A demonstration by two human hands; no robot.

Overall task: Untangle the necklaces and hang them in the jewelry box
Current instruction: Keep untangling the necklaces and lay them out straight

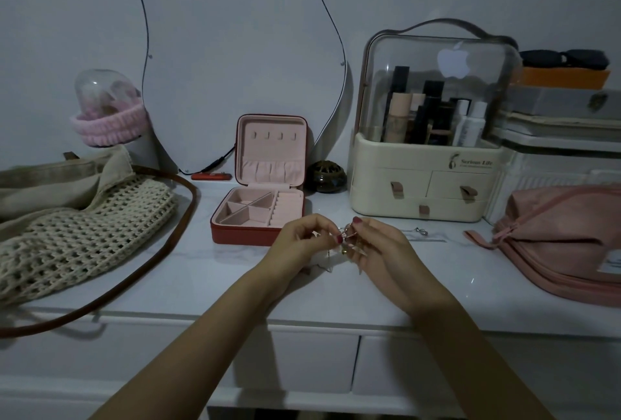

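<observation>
We see both hands — left hand, right hand — fingers curled, pinching the tangled necklaces; axis indistinct — jewelry box lid upright.

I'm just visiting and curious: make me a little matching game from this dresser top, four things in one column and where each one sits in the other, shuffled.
Things:
1. jewelry box
2. crochet bag
3. pink pouch
4. tangled necklaces

Places:
A. far right of the dresser top
B. pinched between the left hand and the right hand
C. far left, with a brown strap
D. centre, lid open and upright, just behind the hands

Pairs: 1-D, 2-C, 3-A, 4-B
</observation>
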